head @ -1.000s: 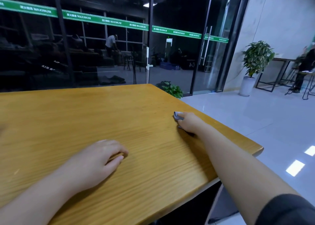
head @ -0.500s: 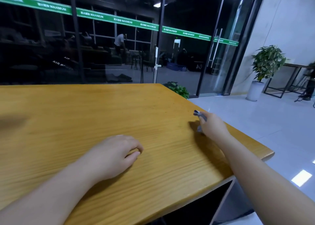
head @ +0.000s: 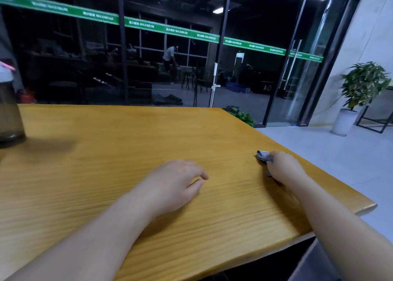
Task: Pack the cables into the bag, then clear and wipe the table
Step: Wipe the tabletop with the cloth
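step: wiping stage, judging by the bare top; no cables or bag in view
table (head: pixel 110 144): yellow wood top, right edge runs from about 12 to 4 o'clock
cloth (head: pixel 263 154): small grey-blue wad on the table at about 2 o'clock from frame centre, near the right edge; most of it hidden under the hand, only a tip pokes out at the hand's 10 o'clock
right hand (head: pixel 284 167): fingers curled over the cloth, holding it bunched and pressed to the wood; exact finger layout hidden
left hand (head: pixel 174 183): resting on the table near centre, fingers loosely curled, holds nothing, thumb tip apart from forefinger
key relation: cloth is already in the right hand, so that hand does the work; unwiped wood lies from 9 to 11 o'clock of the cloth, toward the left hand and beyond; right forearm's long axis runs 5 to 11 o'clock, so a sweep inward likely goes along that line
bottle (head: pixel 8 108): dark, smoky, pale lid with pink bit, standing at far left, 9 o'clock, well apart from both hands
risk: a long leftward sweep could meet the left hand first, bottle later
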